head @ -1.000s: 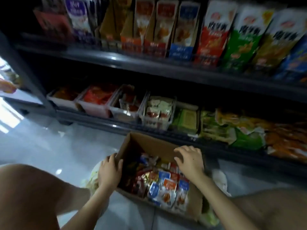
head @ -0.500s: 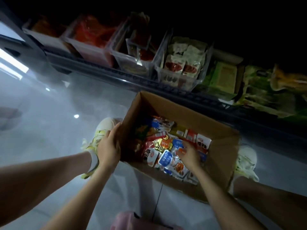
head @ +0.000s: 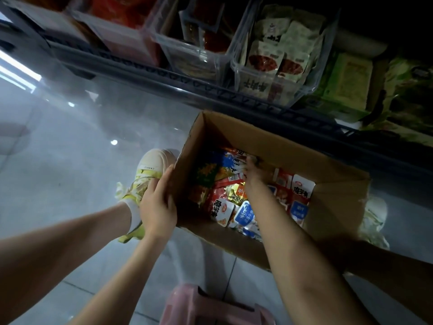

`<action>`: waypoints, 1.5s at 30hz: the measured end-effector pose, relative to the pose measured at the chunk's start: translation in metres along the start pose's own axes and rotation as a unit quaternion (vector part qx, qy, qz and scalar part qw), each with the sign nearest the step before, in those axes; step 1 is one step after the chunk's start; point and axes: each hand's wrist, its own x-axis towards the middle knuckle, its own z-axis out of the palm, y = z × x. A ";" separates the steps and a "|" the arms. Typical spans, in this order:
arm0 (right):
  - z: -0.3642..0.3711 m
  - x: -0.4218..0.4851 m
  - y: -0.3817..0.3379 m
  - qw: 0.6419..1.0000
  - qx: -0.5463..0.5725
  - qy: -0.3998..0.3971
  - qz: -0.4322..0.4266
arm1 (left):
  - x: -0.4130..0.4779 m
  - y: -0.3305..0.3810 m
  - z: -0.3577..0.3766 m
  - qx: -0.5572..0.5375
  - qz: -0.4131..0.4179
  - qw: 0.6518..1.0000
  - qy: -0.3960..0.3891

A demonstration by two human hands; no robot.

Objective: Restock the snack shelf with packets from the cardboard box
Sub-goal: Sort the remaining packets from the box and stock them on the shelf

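The left hand (head: 159, 207) clasps the near-left wall of the box (head: 293, 146), palm flat against the outside of the cardboard and fingers hooked at its rim. The right hand (head: 255, 174) is sunk inside the box, fingers pointing down among the packets (head: 222, 207). It is blurred, so I cannot tell whether it pinches one or merely touches them.

The box is plain brown corrugated card, open at the top, with a ragged edge on its right wall. It sits on the floor (head: 70, 160) just before the shelf (head: 187, 87). The packets fill its bottom in a loose heap: small glossy pouches in red, blue, white and gold foil, some crinkled.

The shelf has a dark metal front rail with a zigzag pattern. On it stand clear, hard plastic bins (head: 194, 55) holding red and pale sachets, with flat green packs (head: 346, 83) to the right.

The floor is smooth grey tile that reflects light. A cream and yellow shoe (head: 150, 170) rests beside the box, touching the left hand's side. A pink stool (head: 210, 306) shows at the bottom edge. The right forearm crosses over the box's near wall and hides part of the heap.
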 end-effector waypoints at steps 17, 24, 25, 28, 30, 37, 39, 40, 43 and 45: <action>-0.091 -0.073 -0.003 0.992 0.115 -0.044 0.040 | 0.005 0.017 -0.012 0.010 -0.006 1.000 0.010; -0.144 -0.120 -0.053 0.971 0.000 -0.233 -0.054 | -0.001 0.090 -0.026 -0.072 0.137 0.971 -0.184; -0.148 -0.126 -0.060 0.964 0.007 -0.260 -0.055 | -0.004 0.099 -0.029 -0.116 0.099 0.954 -0.259; -0.156 -0.140 -0.076 0.952 0.024 -0.294 -0.079 | -0.011 0.116 -0.041 -0.306 -0.063 0.849 -0.426; -0.154 -0.144 -0.081 0.956 0.037 -0.275 -0.098 | -0.016 0.118 -0.047 -0.349 -0.062 0.818 -0.453; -0.123 -0.160 -0.077 0.961 0.083 -0.244 -0.098 | -0.023 0.103 -0.053 -0.487 -0.151 0.779 -0.365; -0.117 -0.168 -0.074 0.957 0.052 -0.263 -0.110 | -0.023 0.099 -0.056 -0.511 -0.168 0.762 -0.361; -0.115 -0.172 -0.074 0.956 0.036 -0.264 -0.124 | -0.024 0.098 -0.057 -0.514 -0.170 0.760 -0.360; -0.110 -0.180 -0.074 0.953 -0.001 -0.243 -0.181 | -0.026 0.095 -0.058 -0.518 -0.171 0.762 -0.349; -0.108 -0.187 -0.075 0.951 0.005 -0.240 -0.195 | -0.028 0.098 -0.060 -0.530 -0.169 0.759 -0.339</action>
